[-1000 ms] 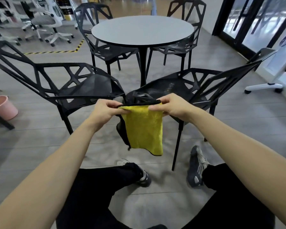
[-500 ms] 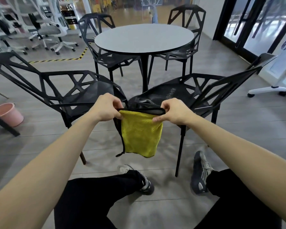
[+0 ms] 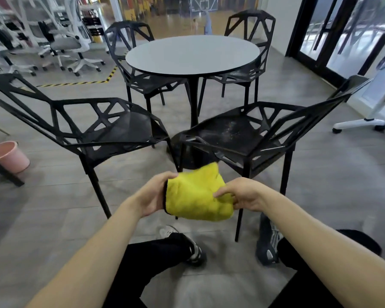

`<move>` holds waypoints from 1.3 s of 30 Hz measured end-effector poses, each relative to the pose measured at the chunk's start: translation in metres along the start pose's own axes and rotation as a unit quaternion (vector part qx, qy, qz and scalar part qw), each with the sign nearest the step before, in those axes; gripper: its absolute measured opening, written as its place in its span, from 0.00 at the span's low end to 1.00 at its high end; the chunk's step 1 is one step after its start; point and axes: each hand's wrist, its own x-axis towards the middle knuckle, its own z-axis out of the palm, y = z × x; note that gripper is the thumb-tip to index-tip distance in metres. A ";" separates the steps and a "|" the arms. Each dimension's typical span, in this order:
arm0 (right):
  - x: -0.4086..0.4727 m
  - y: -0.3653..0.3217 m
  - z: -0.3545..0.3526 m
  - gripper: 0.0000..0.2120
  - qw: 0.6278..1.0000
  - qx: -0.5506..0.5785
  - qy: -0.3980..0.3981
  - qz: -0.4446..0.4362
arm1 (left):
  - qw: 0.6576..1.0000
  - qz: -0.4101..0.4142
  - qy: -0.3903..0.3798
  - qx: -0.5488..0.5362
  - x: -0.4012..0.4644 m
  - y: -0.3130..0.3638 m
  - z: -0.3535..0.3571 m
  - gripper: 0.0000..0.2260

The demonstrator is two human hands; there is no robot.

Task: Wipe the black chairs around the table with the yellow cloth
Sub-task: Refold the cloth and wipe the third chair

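The left hand [image 3: 152, 195] grips the left edge of the yellow cloth [image 3: 197, 195], with its fingers curled round the black trim there. The right hand [image 3: 242, 193] pinches the cloth's right side between thumb and fingers. The cloth is bunched up and held in the air between both hands, above the floor [image 3: 53, 218] and in front of the person's shoes [image 3: 267, 243]. It touches no chair. Its long side runs left to right, from one hand to the other, and one corner pokes up and away toward the table [image 3: 192, 54]. Just past the cloth stand two black chairs, the left chair [image 3: 111, 125] and the right chair [image 3: 242, 132], with their seats turned in toward each other. The right chair's seat has pale specks on it. The round grey table is behind them, with two far chairs [image 3: 129, 41] beyond it. A pink bucket [image 3: 8, 155] sits on the floor far to the left, partly behind a dark bar; I cannot tell what is inside it. White office chairs [image 3: 71, 45] stand at the back left.
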 end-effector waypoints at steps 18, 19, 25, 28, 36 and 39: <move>0.009 0.012 -0.003 0.13 0.818 -0.376 0.309 -0.307 | 0.944 0.171 0.153 0.237 0.042 0.046 -0.005 0.11; 0.013 0.023 -0.007 0.09 0.819 -0.362 0.330 -0.300 | 0.932 0.155 0.143 0.294 0.052 0.042 -0.005 0.08; 0.029 0.059 -0.029 0.07 0.845 -0.238 0.389 -0.280 | 0.752 0.214 0.178 0.597 0.125 0.035 0.024 0.20; 0.037 0.049 -0.040 0.06 0.822 -0.178 0.443 -0.311 | 0.682 0.208 0.195 0.674 0.172 0.058 0.046 0.31; 0.056 0.054 -0.076 0.06 0.796 -0.133 0.455 -0.375 | 0.468 0.330 0.167 0.803 0.214 0.088 0.045 0.05; 0.063 0.063 -0.098 0.06 0.798 -0.140 0.461 -0.363 | 0.464 0.346 0.160 0.800 0.232 0.098 0.057 0.06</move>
